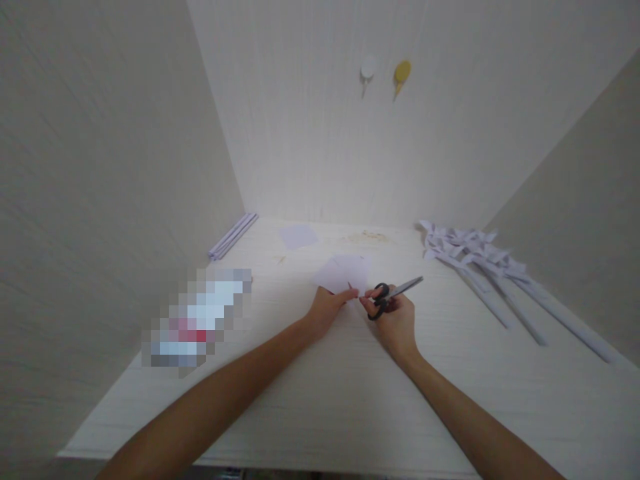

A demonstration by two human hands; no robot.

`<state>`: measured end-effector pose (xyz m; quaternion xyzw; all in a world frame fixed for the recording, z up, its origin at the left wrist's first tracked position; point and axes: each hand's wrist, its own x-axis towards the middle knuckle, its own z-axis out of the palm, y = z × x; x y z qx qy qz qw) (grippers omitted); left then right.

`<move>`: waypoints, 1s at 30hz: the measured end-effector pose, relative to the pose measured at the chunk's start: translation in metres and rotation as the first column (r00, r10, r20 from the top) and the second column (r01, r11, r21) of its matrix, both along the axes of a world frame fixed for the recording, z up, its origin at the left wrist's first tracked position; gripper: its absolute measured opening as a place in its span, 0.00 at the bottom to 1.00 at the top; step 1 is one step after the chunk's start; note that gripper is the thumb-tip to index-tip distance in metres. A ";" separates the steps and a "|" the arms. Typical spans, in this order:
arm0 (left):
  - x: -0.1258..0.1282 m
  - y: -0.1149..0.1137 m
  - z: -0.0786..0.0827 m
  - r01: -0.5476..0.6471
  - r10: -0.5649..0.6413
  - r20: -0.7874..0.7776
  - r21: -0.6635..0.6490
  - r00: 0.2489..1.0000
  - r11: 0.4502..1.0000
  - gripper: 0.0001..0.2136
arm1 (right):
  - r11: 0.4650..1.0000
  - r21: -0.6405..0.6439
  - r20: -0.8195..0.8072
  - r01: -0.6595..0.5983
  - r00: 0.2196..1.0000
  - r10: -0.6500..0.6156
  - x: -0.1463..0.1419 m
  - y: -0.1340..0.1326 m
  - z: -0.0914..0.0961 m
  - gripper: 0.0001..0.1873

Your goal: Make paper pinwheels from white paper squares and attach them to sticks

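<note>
1. Just below the centre of the head view, my left hand [324, 312] is closed on the near edge of a white paper sheet [343, 270], thumb on top.
2. Beside it, a little to the right, my right hand [400, 327] has the scissors [405, 288] hooked by their black handles; its fingertips are drawn nearly together at the sheet's lower right. I cannot tell whether they pinch the paper too.
3. The sheet lies beyond my fingers, toward the top of the frame, and shows no clear long axis. My left hand is nearer, overlapping it; my right meets only its lower corner.
4. The scissors' long axis runs up and to the right, so their tips face away from the sheet. I judge that this angle matters most: blades would need turning back leftward to reach paper.
5. At the right of the frame, well apart from both hands, lie folded paper pieces with long stems [465, 250].
</note>
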<state>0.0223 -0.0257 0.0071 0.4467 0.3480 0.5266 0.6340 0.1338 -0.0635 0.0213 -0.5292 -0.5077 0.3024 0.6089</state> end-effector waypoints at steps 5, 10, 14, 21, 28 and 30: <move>0.000 -0.001 0.003 -0.016 0.016 0.006 0.000 1.000 1.000 0.11 | 1.000 0.006 -0.007 -0.011 1.000 0.011 0.000 0.000 -0.001 0.11; 0.000 -0.002 0.003 -0.021 0.020 0.008 0.026 1.000 0.999 0.10 | 0.999 -0.019 0.000 -0.036 0.999 0.036 0.001 0.002 -0.003 0.11; 0.000 -0.002 0.001 -0.016 0.015 0.020 0.048 1.000 0.999 0.08 | 0.999 -0.013 -0.002 -0.041 0.999 0.041 0.000 0.003 -0.004 0.11; 0.001 0.000 0.000 -0.053 0.054 0.067 -0.014 0.996 0.999 0.09 | 0.998 -0.018 -0.014 -0.053 0.999 0.052 0.000 0.002 -0.004 0.12; 0.002 0.001 0.000 -0.067 0.068 0.027 -0.045 0.997 0.997 0.10 | 0.995 -0.088 -0.061 -0.041 0.997 0.035 0.003 0.004 -0.004 0.13; 0.002 0.001 -0.001 -0.067 0.067 0.017 -0.014 0.998 0.998 0.10 | 0.993 -0.110 -0.084 -0.041 0.996 0.032 0.003 0.005 -0.005 0.13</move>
